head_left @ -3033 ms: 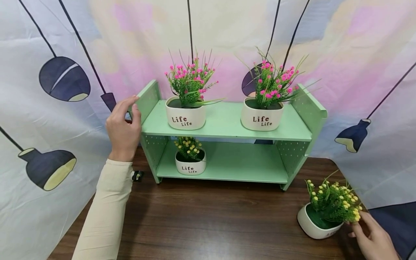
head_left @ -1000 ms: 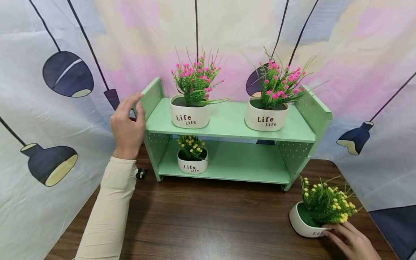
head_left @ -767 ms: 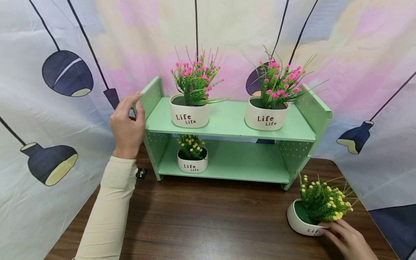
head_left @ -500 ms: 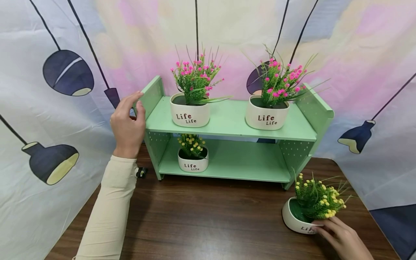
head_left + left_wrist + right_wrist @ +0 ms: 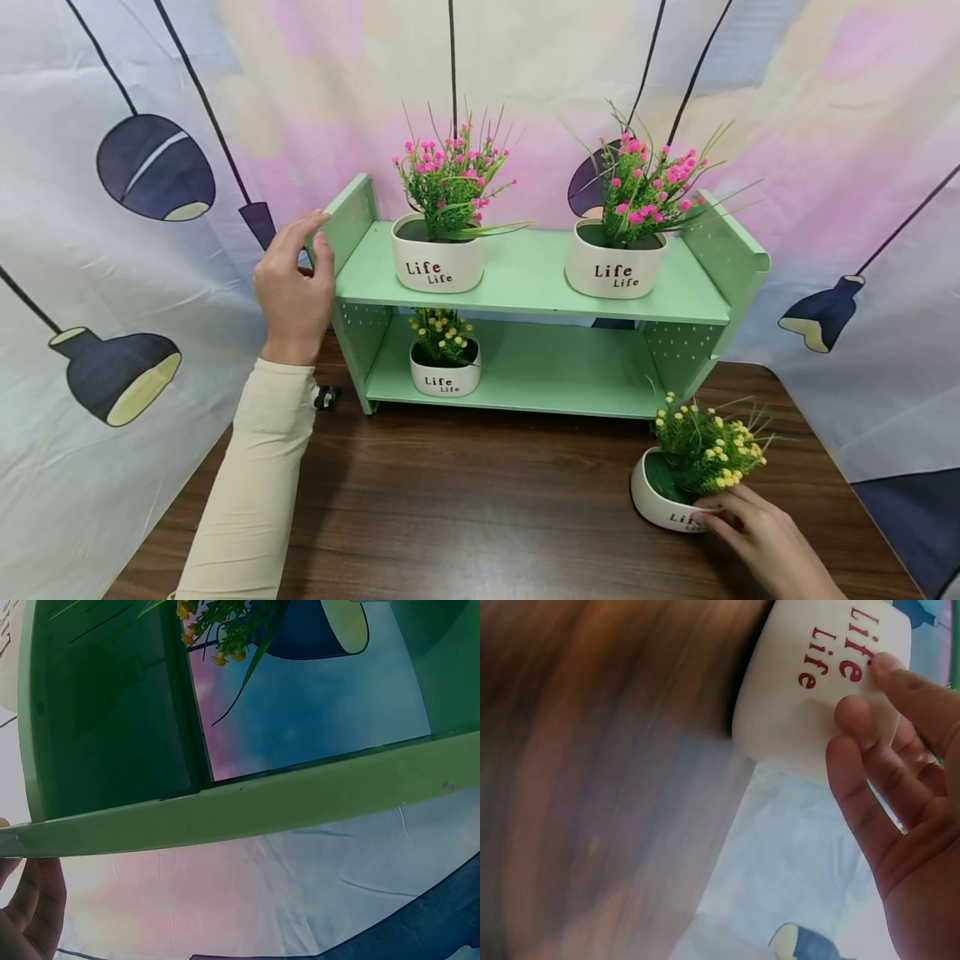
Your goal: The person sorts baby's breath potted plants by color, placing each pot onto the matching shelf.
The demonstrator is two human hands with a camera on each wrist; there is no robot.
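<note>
My right hand (image 5: 761,533) pinches the near right end of a white oval flower pot (image 5: 663,504) marked "Life", with yellow artificial flowers (image 5: 705,446). The right wrist view shows the fingertips (image 5: 889,664) against the pot's (image 5: 795,712) lettered wall. At the left, my left hand (image 5: 296,292) holds the side panel of a green two-tier shelf (image 5: 517,275) between thumb and fingers. In the left wrist view, the fingers (image 5: 46,900) meet the panel's edge (image 5: 247,810); part of the hand is out of frame.
Two pots with pink flowers, one left (image 5: 438,265) and one right (image 5: 617,271), stand on the upper tier. A yellow-flowered pot (image 5: 446,381) stands on the lower tier, left. A small black object (image 5: 327,397) lies by the left sleeve. A printed cloth (image 5: 862,125) hangs behind the brown table (image 5: 480,500).
My right hand has taken hold of the yellow-flowered pot at the right and moved it leftward, toward the shelf's front right corner. My left hand stays on the shelf's side.
</note>
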